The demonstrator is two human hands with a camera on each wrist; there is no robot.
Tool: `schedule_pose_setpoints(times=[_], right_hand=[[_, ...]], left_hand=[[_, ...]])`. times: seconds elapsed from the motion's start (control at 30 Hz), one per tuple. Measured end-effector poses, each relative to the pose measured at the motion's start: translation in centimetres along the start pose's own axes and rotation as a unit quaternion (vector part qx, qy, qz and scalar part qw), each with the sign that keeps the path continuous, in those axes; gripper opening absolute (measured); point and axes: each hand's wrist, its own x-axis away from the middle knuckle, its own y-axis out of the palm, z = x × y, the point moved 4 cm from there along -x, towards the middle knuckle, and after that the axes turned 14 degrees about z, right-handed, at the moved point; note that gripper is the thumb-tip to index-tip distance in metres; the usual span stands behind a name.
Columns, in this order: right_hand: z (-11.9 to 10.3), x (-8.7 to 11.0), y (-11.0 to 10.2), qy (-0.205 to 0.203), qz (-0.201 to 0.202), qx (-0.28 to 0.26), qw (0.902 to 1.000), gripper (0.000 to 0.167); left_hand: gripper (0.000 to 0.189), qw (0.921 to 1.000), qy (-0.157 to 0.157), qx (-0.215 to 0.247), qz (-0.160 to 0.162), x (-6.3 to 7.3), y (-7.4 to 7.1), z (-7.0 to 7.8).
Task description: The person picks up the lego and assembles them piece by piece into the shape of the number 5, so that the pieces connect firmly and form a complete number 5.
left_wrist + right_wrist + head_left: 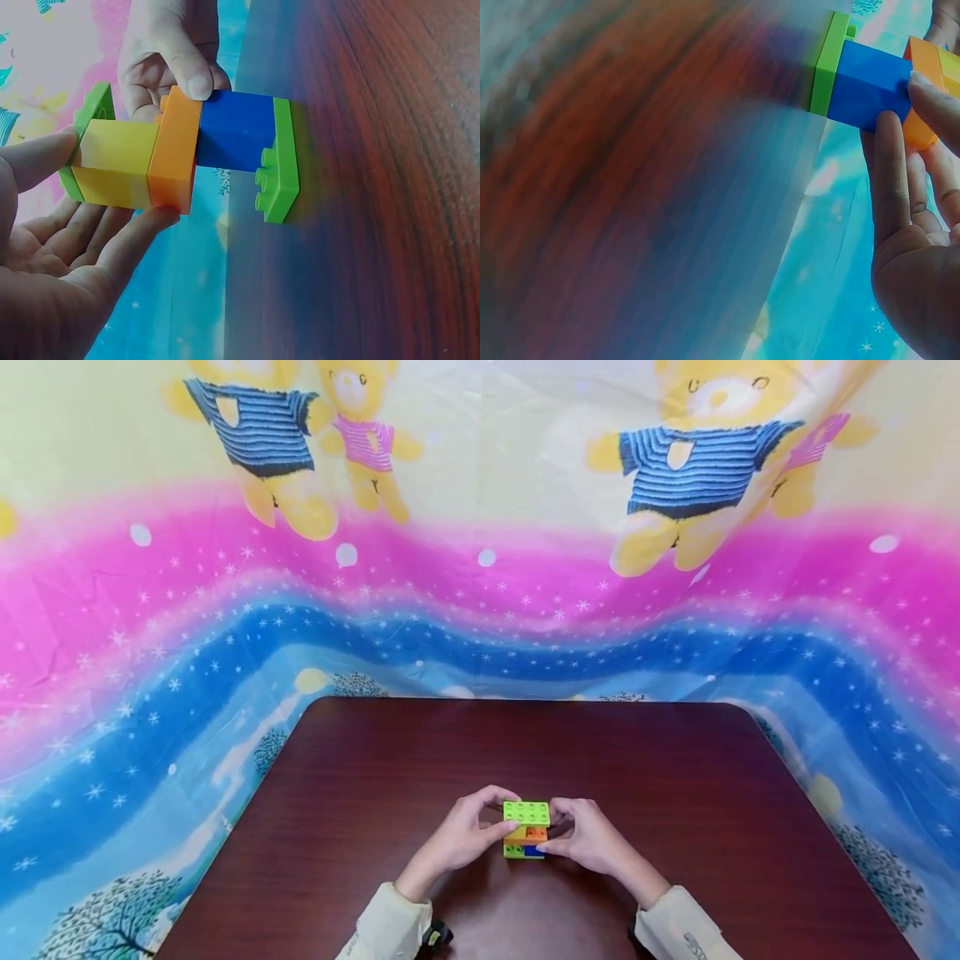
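Observation:
Between the two hands stands a stack of toy building bricks. A lime green plate (527,810) tops it, over a yellow brick (115,163), an orange plate (176,154), a blue brick (238,129) and a second green plate (285,169) at the bottom. The blue brick sits to one side, leaving studs of the bottom plate bare. My left hand (467,829) grips the upper part, with fingertips at the top green plate and the orange plate. My right hand (587,837) pinches the blue brick, its thumb at the seam with the orange plate.
A dark reddish-brown wooden table (390,752) with rounded far corners lies under the hands. Behind and around it hangs a cloth (480,610) printed with bears, snowflakes and trees. Cream sleeves (393,922) cover both forearms, with dark wrist gear (436,937) below the left cuff.

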Motion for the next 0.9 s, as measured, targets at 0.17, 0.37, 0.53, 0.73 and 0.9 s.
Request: schedule_pose_setpoints(times=[0.17,0.37,0.53,0.73,0.9], right_hand=[[0.12,0.01,0.11,0.003,-0.003,-0.007,1.0,0.031],[0.13,0.0,0.01,0.001,0.001,-0.003,1.0,0.031],[0.17,-0.1,-0.08,0.003,-0.002,0.003,1.0,0.03],[0.08,0.05,-0.12,-0.007,0.009,0.012,0.9999,0.031],[0.14,0.01,-0.07,-0.003,0.003,0.004,1.0,0.032]], left_hand=[[0.029,0.9999,-0.01,0.012,0.007,0.09,0.0,-0.13],[0.028,0.9993,-0.016,0.03,0.019,0.15,0.06,-0.31],[0.03,0.9982,-0.021,0.046,0.033,0.24,0.16,-0.49],[0.03,0.9979,-0.02,0.05,0.037,0.23,0.35,-0.62],[0.03,0.9978,-0.021,0.052,0.036,0.24,0.28,-0.58]])
